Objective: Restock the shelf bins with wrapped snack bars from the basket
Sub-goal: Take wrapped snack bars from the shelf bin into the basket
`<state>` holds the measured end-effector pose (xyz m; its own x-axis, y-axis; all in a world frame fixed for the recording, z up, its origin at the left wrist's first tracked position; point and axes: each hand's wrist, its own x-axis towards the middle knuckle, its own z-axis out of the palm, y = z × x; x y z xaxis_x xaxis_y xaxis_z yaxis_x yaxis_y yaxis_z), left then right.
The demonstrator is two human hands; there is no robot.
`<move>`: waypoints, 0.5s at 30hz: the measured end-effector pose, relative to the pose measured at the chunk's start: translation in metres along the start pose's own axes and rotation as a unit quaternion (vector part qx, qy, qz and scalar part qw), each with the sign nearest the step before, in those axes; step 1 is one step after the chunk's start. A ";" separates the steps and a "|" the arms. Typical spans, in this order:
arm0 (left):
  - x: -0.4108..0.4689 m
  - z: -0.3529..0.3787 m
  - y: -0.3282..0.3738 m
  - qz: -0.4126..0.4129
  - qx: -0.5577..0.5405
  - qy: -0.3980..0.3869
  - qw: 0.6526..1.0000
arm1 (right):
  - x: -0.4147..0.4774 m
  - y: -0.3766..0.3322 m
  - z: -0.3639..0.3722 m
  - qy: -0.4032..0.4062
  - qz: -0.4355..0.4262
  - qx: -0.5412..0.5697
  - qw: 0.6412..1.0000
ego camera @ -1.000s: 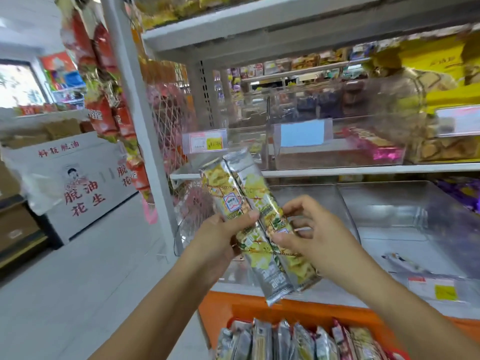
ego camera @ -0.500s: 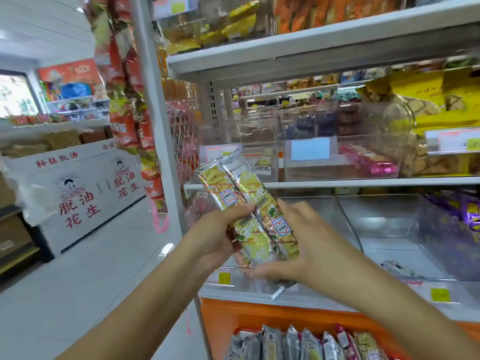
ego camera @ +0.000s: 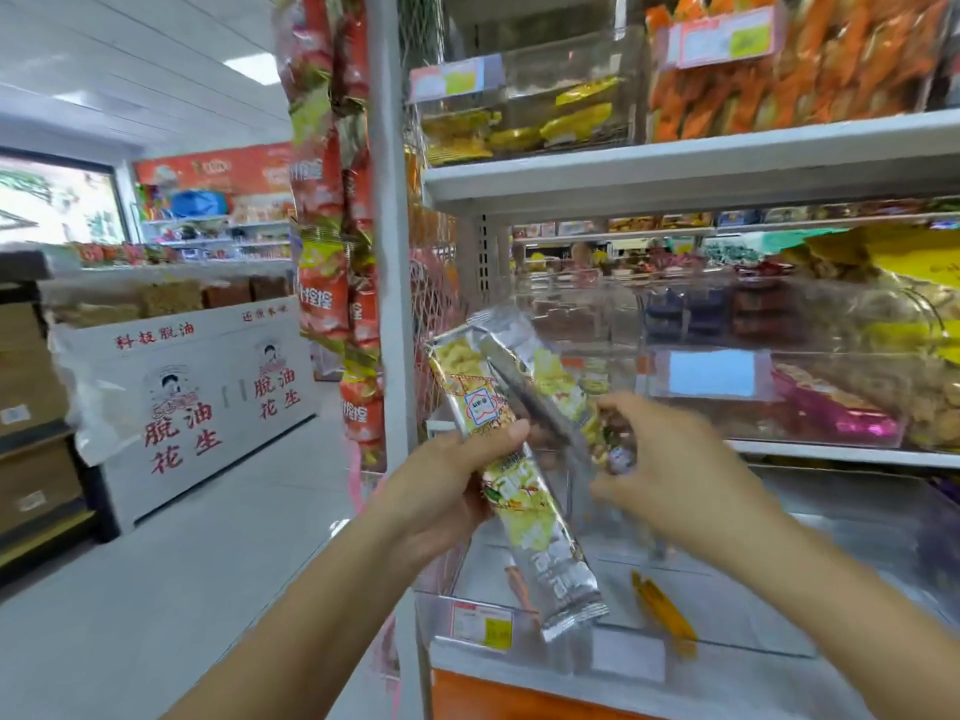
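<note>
My left hand (ego camera: 447, 491) grips a long silver and yellow wrapped snack bar (ego camera: 519, 491) around its middle, tilted with its top end up and left. My right hand (ego camera: 670, 475) pinches a second, blurred snack bar (ego camera: 550, 392) that has swung away from the first, its lower end between my fingers. Both bars hang over a clear plastic shelf bin (ego camera: 519, 610) on the low shelf. That bin holds a thin orange wrapped item (ego camera: 662, 605) lying on its floor. The basket is out of view.
A white shelf upright (ego camera: 387, 252) stands left of my hands, with strings of red snack packs (ego camera: 332, 210) hanging on it. Clear bins (ego camera: 727, 387) of snacks fill the middle shelf and another row (ego camera: 530, 96) the top shelf. A white peanut display (ego camera: 192, 392) stands across the aisle.
The view has tilted up, so the basket dropped out of sight. My right hand has drawn the second bar apart from the one in my left hand; before, both bars lay side by side.
</note>
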<state>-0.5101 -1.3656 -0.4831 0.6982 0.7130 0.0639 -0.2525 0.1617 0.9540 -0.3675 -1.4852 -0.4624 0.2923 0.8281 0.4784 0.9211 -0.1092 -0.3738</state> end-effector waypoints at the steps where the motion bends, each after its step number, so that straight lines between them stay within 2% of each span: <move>1: 0.002 -0.004 0.003 -0.008 -0.009 -0.012 1.000 | 0.009 0.006 -0.007 0.018 -0.020 -0.024 0.999; 4: 0.006 -0.017 0.008 -0.041 -0.009 -0.043 0.998 | 0.031 0.027 -0.033 0.037 -0.138 -0.068 0.987; 7: 0.012 -0.029 0.006 -0.070 -0.001 -0.064 0.995 | 0.044 0.040 -0.052 0.006 -0.250 -0.108 0.962; 11: 0.017 -0.027 -0.003 -0.105 0.008 -0.093 0.990 | 0.052 0.039 -0.038 -0.025 -0.343 -0.154 0.926; 15: 0.020 -0.018 -0.012 -0.127 0.048 -0.098 0.986 | 0.047 0.034 -0.010 -0.058 -0.399 -0.198 0.893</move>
<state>-0.5059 -1.3410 -0.4985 0.8496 0.5101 -0.1343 0.0060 0.2453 0.9694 -0.3202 -1.4551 -0.4446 -0.5057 0.7780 0.3727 0.8496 0.3741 0.3718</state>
